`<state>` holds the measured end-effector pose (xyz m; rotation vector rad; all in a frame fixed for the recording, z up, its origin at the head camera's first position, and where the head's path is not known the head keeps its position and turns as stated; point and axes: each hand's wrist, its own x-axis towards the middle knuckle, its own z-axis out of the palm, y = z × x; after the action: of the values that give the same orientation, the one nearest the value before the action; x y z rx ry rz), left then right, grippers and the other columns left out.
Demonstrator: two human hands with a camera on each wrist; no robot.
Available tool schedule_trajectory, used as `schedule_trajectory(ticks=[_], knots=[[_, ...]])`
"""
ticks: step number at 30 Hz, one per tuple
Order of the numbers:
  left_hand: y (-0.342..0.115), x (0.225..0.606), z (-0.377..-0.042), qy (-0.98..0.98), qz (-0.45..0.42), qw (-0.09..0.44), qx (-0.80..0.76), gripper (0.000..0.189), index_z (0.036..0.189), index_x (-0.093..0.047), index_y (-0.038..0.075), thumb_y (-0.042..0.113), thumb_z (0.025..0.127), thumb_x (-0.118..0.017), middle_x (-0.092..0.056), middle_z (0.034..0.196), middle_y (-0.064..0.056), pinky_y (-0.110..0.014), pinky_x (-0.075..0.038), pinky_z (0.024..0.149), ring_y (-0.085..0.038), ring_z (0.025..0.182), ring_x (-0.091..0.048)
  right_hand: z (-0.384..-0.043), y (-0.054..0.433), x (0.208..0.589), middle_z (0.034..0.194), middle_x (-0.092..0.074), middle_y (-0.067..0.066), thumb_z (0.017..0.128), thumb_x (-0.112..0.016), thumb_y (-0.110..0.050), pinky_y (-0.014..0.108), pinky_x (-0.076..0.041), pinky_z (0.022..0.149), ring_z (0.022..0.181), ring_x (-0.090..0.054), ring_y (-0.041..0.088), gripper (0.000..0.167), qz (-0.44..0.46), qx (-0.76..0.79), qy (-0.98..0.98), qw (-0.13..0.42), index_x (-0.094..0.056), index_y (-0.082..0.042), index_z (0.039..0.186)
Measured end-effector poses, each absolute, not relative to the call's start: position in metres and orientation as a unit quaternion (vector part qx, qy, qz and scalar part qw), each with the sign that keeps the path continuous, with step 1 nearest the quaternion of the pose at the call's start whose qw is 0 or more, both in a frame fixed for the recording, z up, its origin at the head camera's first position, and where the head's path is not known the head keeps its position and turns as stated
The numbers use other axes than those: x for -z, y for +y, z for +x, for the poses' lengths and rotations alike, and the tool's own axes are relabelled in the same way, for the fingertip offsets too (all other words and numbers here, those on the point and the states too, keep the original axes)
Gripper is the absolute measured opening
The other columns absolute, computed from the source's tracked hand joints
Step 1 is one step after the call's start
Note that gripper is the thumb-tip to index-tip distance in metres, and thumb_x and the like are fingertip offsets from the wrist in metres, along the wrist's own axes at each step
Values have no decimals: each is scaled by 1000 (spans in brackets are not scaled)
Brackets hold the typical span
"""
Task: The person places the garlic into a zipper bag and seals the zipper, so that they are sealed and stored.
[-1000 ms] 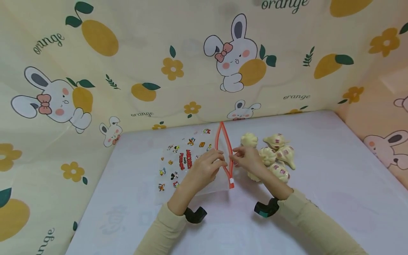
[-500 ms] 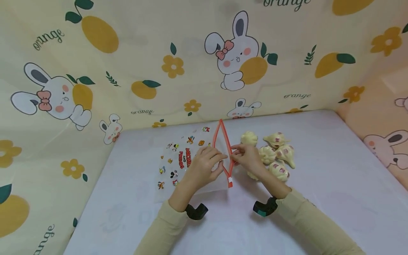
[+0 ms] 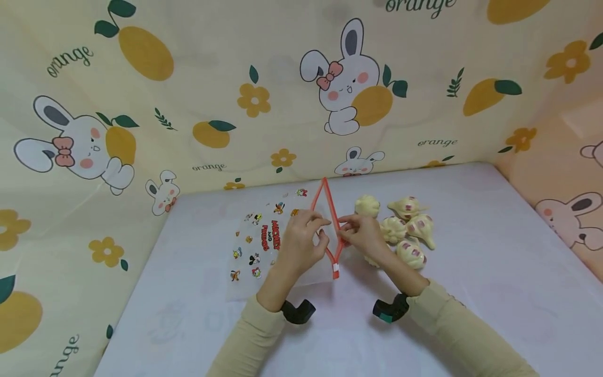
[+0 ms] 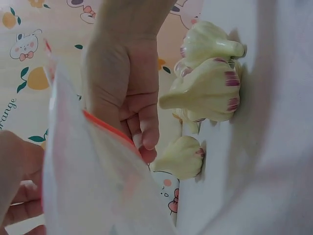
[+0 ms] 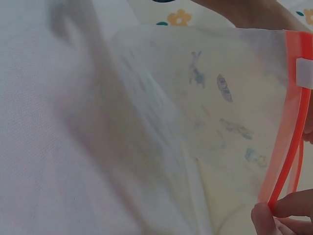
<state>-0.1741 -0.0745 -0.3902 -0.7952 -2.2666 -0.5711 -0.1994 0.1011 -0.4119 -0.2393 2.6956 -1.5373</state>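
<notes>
A clear zip bag (image 3: 268, 262) printed with small cartoon figures lies on the table, its red-edged mouth (image 3: 332, 204) spread apart. My right hand (image 3: 365, 235) pinches the mouth's right edge between thumb and fingers. At the opposite edge is my left hand (image 3: 301, 243), thumb and index finger apart, touching the bag; its other fingers are partly hidden. A white slider (image 5: 304, 73) sits near one end of the zip in the right wrist view. Beside my right hand lie several cream garlic bulbs (image 3: 411, 254) with purple patches, one partly behind the hand.
The white-covered table (image 3: 494, 293) meets a patterned cloth wall (image 3: 264, 152) behind the bag. Garlic bulbs (image 4: 208, 93) stand close to the right hand in the left wrist view. A black wrist mount (image 3: 299, 312) hangs under the left wrist, another (image 3: 391, 308) under the right.
The left hand has moved slightly, its thumb and index finger spreading apart. The bag's mouth is a little wider and has shifted slightly left. The right hand keeps its pinch; the garlic bulbs stay put.
</notes>
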Motion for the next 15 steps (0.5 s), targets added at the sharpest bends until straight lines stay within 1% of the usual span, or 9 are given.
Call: schedule_trajectory(ticks=[3,6,11,13,15], knots=[[-74,391,-174,-870,-283,325,239,20,93,-73,7,1,75,-68,-64,99,-7,-36,-53,84,-22,98,-59,-199,101,412,90,-72,24,86,-67,-1,16,-54,56,68,-68,11,31,-80,497,864,12,-65,8,115],[-73,391,-173,-881,-243,315,256,26,100,-72,6,3,75,-67,-64,105,-10,-38,-53,86,-25,101,-59,-198,102,412,91,-71,24,86,-67,-1,16,-54,56,68,-68,11,31,-82,500,862,15,-65,9,115],[-71,389,-169,-900,-160,301,271,36,111,-68,2,9,76,-68,-69,106,-13,-38,-57,84,-27,99,-65,-197,104,413,91,-71,25,85,-67,0,20,-58,58,67,-68,11,31,-80,508,857,22,-64,9,115],[-71,388,-168,-905,-131,297,273,35,111,-69,0,10,78,-68,-72,104,-14,-37,-58,82,-27,98,-68,-196,104,413,91,-71,26,85,-67,1,22,-59,59,68,-69,15,31,-85,514,853,18,-64,10,115],[-71,385,-167,-907,-110,297,277,33,109,-70,-1,9,78,-67,-75,101,-14,-37,-60,78,-26,93,-71,-196,105,414,90,-71,28,85,-67,2,22,-59,59,70,-71,20,31,-92,518,850,10,-64,10,115]])
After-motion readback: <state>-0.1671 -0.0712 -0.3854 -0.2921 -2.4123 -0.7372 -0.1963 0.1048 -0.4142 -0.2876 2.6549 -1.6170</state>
